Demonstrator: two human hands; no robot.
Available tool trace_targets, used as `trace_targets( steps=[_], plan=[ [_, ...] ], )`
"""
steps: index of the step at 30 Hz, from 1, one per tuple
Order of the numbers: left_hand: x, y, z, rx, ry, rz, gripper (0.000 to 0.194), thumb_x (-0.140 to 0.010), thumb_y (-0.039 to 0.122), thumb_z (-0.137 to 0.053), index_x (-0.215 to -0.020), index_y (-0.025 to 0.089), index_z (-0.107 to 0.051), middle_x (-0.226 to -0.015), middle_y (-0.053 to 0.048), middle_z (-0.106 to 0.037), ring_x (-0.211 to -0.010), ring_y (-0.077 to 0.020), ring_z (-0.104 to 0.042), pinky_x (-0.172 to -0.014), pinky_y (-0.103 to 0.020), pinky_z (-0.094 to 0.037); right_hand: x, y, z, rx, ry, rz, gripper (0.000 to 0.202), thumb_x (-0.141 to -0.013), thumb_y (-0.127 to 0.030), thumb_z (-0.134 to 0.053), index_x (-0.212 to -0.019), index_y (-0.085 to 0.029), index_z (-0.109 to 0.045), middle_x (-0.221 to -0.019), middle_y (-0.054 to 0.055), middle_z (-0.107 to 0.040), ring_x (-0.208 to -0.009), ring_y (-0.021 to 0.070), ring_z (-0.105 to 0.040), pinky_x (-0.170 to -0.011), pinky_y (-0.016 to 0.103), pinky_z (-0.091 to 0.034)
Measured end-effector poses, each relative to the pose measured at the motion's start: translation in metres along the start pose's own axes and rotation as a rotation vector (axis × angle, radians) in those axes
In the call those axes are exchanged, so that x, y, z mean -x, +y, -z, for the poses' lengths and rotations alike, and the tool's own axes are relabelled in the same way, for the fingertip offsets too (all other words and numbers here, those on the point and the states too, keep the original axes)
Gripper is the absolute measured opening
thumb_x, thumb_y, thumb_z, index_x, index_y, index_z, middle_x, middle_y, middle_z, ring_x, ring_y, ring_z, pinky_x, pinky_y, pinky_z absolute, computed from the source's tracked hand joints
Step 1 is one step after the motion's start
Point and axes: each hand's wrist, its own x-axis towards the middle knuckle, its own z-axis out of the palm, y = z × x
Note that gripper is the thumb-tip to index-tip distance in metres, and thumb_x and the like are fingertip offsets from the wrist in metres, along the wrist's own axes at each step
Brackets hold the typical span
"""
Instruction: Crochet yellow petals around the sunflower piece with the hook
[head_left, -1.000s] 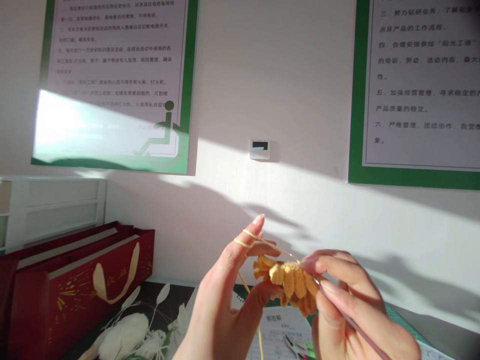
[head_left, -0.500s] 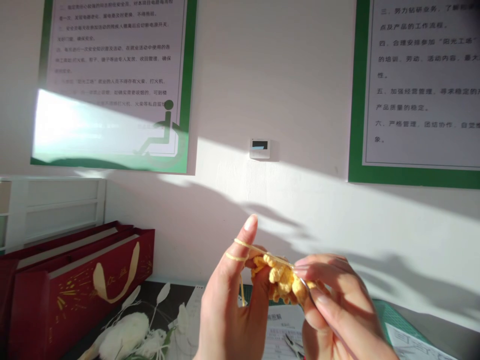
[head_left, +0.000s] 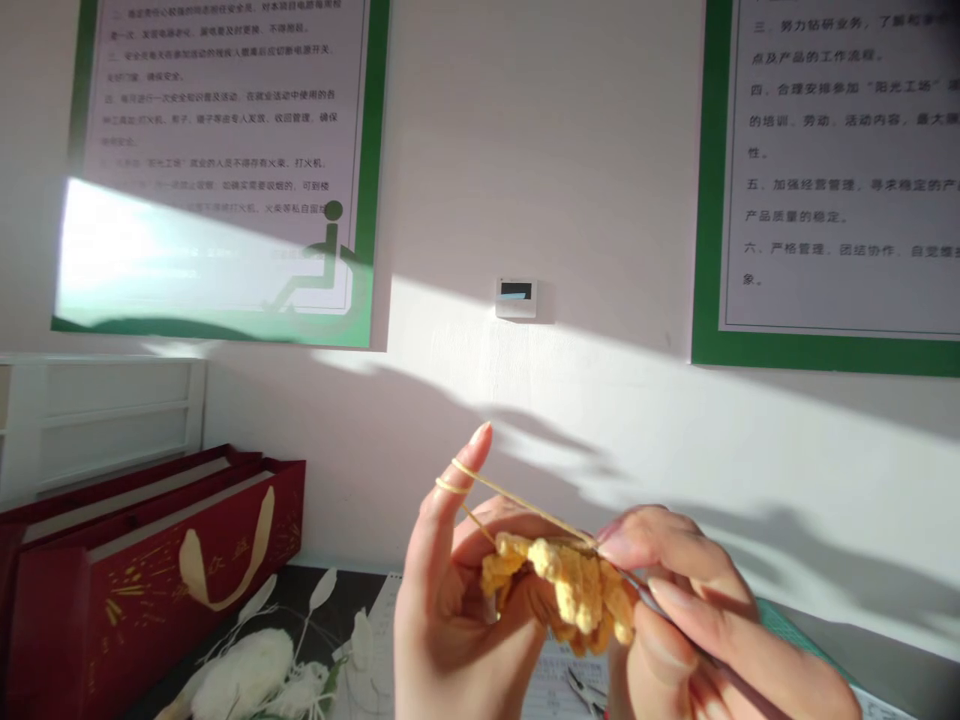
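A piece of yellow crochet work with a ruffled, bumpy edge is held up between both hands. My left hand pinches it from the left, thumb at its underside. The raised left index finger has yellow yarn looped round it, stretched taut to the right. My right hand grips a crochet hook, its shaft running down to the right. The hook's tip meets the yarn at the work's upper right edge and is partly hidden by the right fingers.
Red gift bags stand at left before a white rack. White yarn and leaf-shaped pieces lie on the dark table. Printed sheets, pliers and a green cutting mat lie below and right of the hands.
The yellow work has turned and shows more of its ruffled side. My right hand has moved slightly right with the hook, and the left index finger has tilted left.
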Motion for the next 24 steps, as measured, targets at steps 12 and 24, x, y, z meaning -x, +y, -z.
trace_targets(
  steps=[12, 24],
  plan=[
    [-0.009, 0.003, 0.004, 0.201, 0.011, 0.235, 0.090, -0.069, 0.011, -0.089, -0.148, 0.029, -0.051, -0.074, 0.000, -0.071, -0.066, -0.0157, -0.066, -0.063, -0.025, -0.057, -0.017, -0.007, -0.008, -0.057, 0.014, 0.020, 0.010, -0.093, -0.013, -0.064, -0.092, -0.023, -0.063, -0.089, 0.002, -0.057, -0.083, 0.0182, -0.058, -0.068, 0.040, -0.053],
    [-0.004, 0.005, 0.003, -0.004, 0.022, 0.029, 0.081, -0.084, 0.022, -0.079, -0.152, 0.042, -0.041, -0.077, 0.001, -0.070, -0.060, -0.0131, -0.059, -0.054, -0.021, -0.050, -0.017, -0.012, 0.000, 0.210, 0.010, 0.219, 0.007, -0.095, -0.013, -0.061, -0.100, -0.016, -0.065, -0.082, 0.002, -0.067, -0.066, 0.0156, -0.062, -0.066, 0.042, -0.053]
  ],
)
